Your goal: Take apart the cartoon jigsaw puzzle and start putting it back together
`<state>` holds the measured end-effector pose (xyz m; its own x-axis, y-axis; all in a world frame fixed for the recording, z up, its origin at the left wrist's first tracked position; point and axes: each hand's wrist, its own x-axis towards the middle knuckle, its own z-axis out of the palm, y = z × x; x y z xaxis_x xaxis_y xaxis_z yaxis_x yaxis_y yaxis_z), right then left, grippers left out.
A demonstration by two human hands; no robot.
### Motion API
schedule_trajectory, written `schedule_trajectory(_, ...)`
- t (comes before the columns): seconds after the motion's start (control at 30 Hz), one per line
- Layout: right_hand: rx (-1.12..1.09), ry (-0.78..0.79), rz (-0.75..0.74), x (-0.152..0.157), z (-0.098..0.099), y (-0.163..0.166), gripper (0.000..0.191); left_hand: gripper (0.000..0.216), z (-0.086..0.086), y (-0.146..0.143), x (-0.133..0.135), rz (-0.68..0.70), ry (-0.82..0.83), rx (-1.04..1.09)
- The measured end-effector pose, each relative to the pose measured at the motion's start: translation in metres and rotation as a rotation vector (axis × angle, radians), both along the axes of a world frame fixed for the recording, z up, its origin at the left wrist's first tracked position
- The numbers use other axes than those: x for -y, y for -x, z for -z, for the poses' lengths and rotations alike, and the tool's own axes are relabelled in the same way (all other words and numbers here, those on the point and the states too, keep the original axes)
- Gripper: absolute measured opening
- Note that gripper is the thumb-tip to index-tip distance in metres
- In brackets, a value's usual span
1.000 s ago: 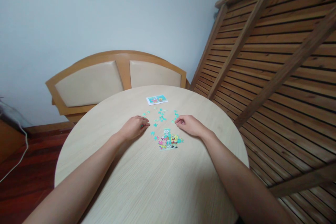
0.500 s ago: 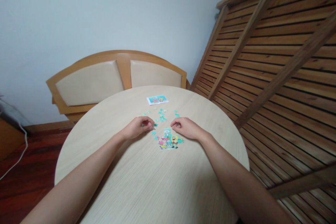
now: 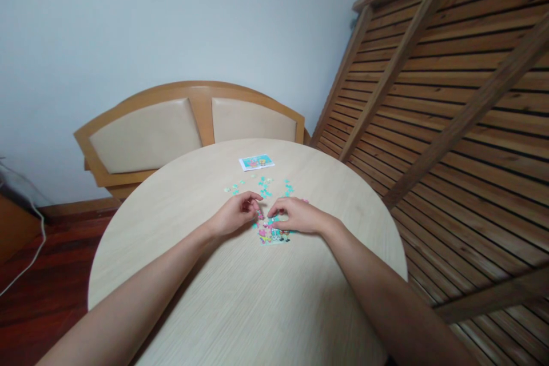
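A partly joined jigsaw puzzle (image 3: 266,235) with cartoon figures lies on the round table, its upper right side hidden by my right hand (image 3: 300,215). That hand hovers over the puzzle with thumb and forefinger apart. At the puzzle's upper left, my left hand (image 3: 237,213) has its fingers curled, and a small pink puzzle piece (image 3: 260,215) shows at the fingertips. Beyond both hands, several loose turquoise puzzle pieces (image 3: 263,183) are scattered, with more turquoise pieces (image 3: 289,187) to the right.
A picture card (image 3: 256,162) of the same cartoon lies farther back on the pale round table (image 3: 206,309). Behind stands a padded wooden headboard (image 3: 201,91) against the wall. A slatted wooden frame (image 3: 429,97) leans along the right side.
My left hand has moved right and slightly nearer to the puzzle, bringing the pink piece into view. My right hand has shifted left over the puzzle, its thumb and forefinger spreading.
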<state>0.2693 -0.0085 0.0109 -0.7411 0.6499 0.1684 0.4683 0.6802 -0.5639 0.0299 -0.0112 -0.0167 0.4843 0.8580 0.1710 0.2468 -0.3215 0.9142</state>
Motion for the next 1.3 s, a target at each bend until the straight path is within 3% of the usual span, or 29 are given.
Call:
schedule_trajectory(0.43, 0.051, -0.005, -0.034, 0.0, -0.002, 0.0, 0.023, 0.035, 0.002, -0.008, 0.007, 0.041, 0.016, -0.027)
schedule_trajectory(0.93, 0.061, -0.014, -0.04, 0.0, -0.002, 0.0, 0.023, 0.03, 0.007, -0.007, 0.007, 0.001, -0.152, -0.167)
schedule_trajectory(1.3, 0.063, -0.018, -0.039, -0.001, 0.0, -0.001, 0.023, 0.037, 0.001, -0.01, 0.009, 0.053, 0.1, 0.054)
